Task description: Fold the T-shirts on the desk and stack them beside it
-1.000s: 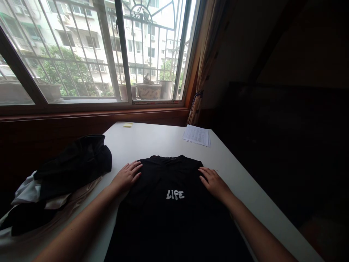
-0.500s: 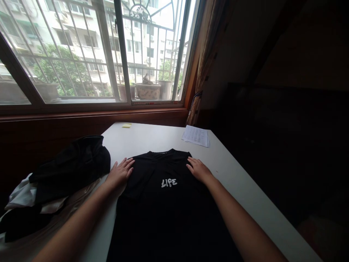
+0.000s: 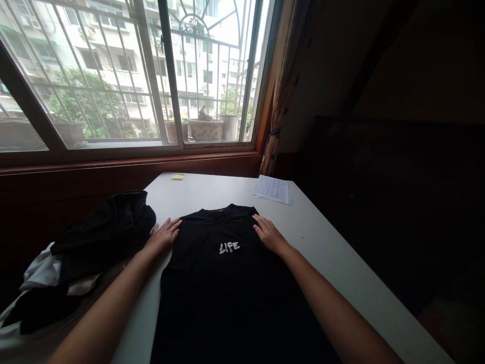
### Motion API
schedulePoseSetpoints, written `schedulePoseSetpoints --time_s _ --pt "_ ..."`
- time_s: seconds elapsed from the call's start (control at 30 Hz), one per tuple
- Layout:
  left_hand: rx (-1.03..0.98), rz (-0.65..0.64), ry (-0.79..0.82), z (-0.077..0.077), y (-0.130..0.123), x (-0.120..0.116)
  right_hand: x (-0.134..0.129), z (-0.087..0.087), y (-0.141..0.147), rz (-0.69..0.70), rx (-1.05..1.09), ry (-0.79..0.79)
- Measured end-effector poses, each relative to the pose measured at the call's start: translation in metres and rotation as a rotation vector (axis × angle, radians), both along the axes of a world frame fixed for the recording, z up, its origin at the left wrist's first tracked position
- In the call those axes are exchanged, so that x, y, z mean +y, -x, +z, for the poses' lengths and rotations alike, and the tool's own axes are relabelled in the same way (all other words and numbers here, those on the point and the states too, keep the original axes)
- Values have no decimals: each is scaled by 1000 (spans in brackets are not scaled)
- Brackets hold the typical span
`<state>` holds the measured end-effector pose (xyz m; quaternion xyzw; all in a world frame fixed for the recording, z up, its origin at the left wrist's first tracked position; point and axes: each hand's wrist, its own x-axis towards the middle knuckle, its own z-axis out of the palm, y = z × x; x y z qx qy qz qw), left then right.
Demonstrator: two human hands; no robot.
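One black T-shirt (image 3: 215,283), flat on the surface (image 3: 322,242), collar toward the far edge; our left hand (image 3: 165,235), fingers outstretched onto one shoulder, clasping nothing; our right hand (image 3: 269,234), likewise, on the other; clothes heap (image 3: 104,237) on the left edge, crowding our left hand; papers (image 3: 273,189) near the far right corner; yellow note (image 3: 178,177), far left corner.

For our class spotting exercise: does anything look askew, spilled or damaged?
Mildly: the clothes pile left of the black shirt is rumpled, while the shirt lies spread out. The papers are unevenly stacked. No obvious spill or damage.
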<state>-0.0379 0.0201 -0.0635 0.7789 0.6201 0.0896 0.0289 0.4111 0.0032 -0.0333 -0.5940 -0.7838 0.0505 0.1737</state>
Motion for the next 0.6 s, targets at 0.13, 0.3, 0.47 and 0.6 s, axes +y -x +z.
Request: schedulePoseSetpoints --time_s 0.13,0.3,0.47,0.6 --pt "-2 2 -13 1 0 2 -83 13 3 37 83 -123" --pt "-19 1 -41 2 -1 2 -185 5 -45 -160 47 -84" --pt "-43 17 -75 5 -5 -4 -257 -30 -114 -536 209 149" --pt "-134 -101 -188 9 -2 -10 -291 -43 -135 -595 223 319"
